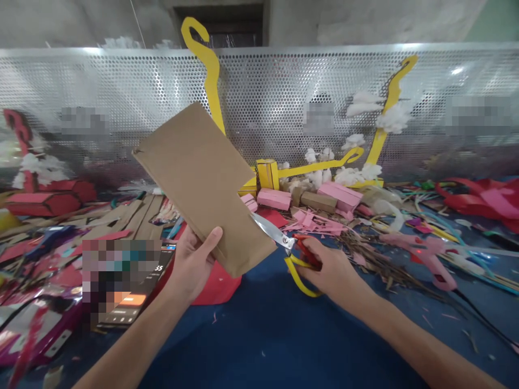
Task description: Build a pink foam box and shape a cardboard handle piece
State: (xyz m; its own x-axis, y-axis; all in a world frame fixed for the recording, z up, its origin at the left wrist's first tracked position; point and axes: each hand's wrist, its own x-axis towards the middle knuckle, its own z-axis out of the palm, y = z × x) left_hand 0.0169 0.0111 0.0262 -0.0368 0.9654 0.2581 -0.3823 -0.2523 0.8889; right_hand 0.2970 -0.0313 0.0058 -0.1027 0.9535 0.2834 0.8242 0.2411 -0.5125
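Note:
A flat piece of brown cardboard is tilted up in front of me, with a notch cut into its right side. My left hand grips its lower left edge, thumb lying across the front face. In my right hand is a pair of scissors with a red and a yellow handle loop. The blades touch the cardboard's right edge near the notch, and part of them is hidden by the cardboard. Under the cardboard, a red sheet lies on the blue table.
Yellow hook-topped cardboard shapes stand by the perforated metal screen. Pink cardboard pieces and paper scraps lie behind the scissors. On the right rests a pink glue gun with its cord; on the left, a phone.

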